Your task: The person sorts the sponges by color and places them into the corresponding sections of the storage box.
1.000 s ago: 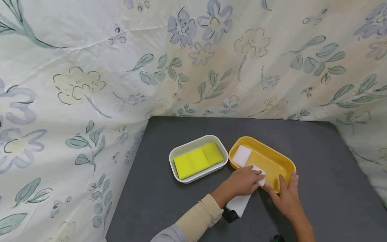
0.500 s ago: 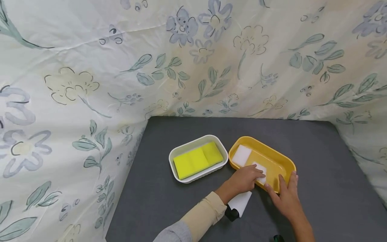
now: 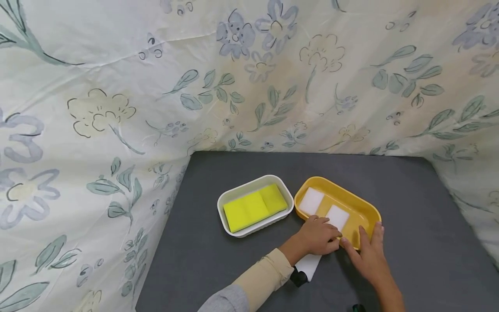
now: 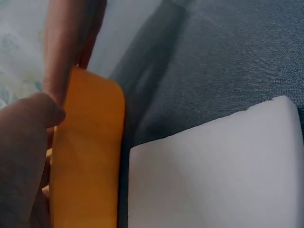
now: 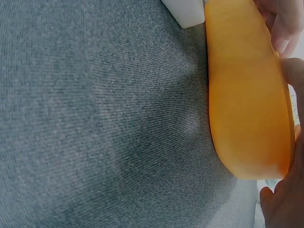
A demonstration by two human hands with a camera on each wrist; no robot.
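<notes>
My left hand (image 3: 317, 236) lies at the near long rim of a yellow tray (image 3: 351, 199), fingertips at the close edge of a white rectangular sponge (image 3: 337, 218) lying in it. The left wrist view shows that hand's thumb (image 4: 45, 111) at the tray's rim, its fingers mostly hidden. My right hand (image 3: 368, 255) holds the tray's near right corner, its index finger reaching inside. A second white sponge (image 3: 312, 201) lies at the tray's left end. Below my left hand, a white block (image 3: 309, 265) rests on the table, partly covered.
A white tray (image 3: 288, 197) with yellow folded sponge or cloth pieces (image 3: 255, 207) stands left of the yellow tray, their ends close together. Floral cloth (image 3: 273, 86) hangs behind and left of the dark table (image 3: 187, 268). Black objects sit near both wrists.
My left hand has drawn back from the white sponge to the near rim, leaving the sponge flat in the yellow tray. My right hand has stayed at the corner.
</notes>
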